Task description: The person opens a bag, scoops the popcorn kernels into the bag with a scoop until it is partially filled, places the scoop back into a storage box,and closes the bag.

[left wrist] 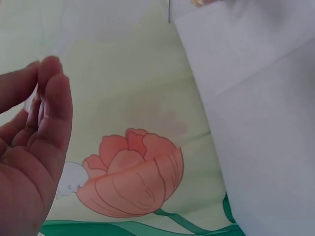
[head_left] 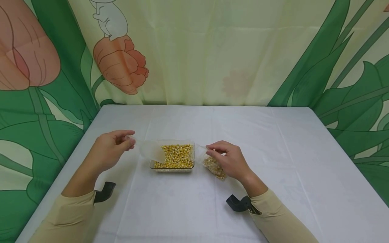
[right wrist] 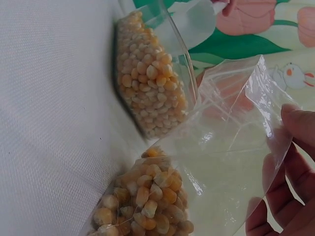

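A clear rectangular container (head_left: 171, 170) full of yellow corn kernels (head_left: 177, 155) stands between the two hands. From its left, my left hand (head_left: 113, 146) pinches the end of a translucent white scoop (head_left: 151, 151), whose front edge overlaps the kernels. In the left wrist view the left hand (left wrist: 37, 123) has its thumb and fingertips together. My right hand (head_left: 228, 158) pinches the upper edge of a clear plastic bag (right wrist: 221, 142) beside the container's right end. Corn kernels (right wrist: 152, 196) fill the bottom of the bag, which rests on the table.
A white cloth covers the table (head_left: 258, 131). Behind it hangs a curtain (head_left: 194, 54) printed with tulips, leaves and a rabbit. Dark curved mounts (head_left: 104, 192) stick out at both sleeve cuffs.
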Demonstrator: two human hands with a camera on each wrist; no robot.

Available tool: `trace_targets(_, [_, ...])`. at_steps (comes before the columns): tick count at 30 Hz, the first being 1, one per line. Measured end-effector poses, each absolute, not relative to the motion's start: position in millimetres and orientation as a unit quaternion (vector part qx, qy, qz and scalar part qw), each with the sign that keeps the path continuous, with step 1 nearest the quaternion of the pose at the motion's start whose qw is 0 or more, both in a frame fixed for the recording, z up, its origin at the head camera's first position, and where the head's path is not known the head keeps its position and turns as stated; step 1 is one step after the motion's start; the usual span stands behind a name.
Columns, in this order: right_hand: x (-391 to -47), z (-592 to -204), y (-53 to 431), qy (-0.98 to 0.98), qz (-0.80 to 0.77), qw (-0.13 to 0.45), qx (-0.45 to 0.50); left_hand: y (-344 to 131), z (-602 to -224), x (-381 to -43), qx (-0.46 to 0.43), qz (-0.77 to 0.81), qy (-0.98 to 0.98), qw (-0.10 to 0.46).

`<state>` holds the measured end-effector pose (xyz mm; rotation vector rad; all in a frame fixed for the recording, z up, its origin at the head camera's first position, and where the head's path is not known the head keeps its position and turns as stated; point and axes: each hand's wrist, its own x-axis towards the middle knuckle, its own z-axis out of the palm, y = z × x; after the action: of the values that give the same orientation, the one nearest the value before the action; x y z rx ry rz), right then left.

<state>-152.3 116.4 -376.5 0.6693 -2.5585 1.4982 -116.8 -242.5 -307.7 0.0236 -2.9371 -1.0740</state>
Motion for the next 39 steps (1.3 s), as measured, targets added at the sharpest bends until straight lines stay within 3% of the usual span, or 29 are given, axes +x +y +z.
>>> trace_targets(6, [-152.5, -375.3, 115.9, -0.841, 0.492, 0.052, 0.219, -240.8, -307.9, -119.2, 0.003, -0.324, -0.946, 0.029])
trace_targets(39, [-151.8, -376.5, 116.9, -0.841, 0.493, 0.045, 0.217, -230.2, -343.5, -131.5, 0.039, -0.432, -0.897, -0.081])
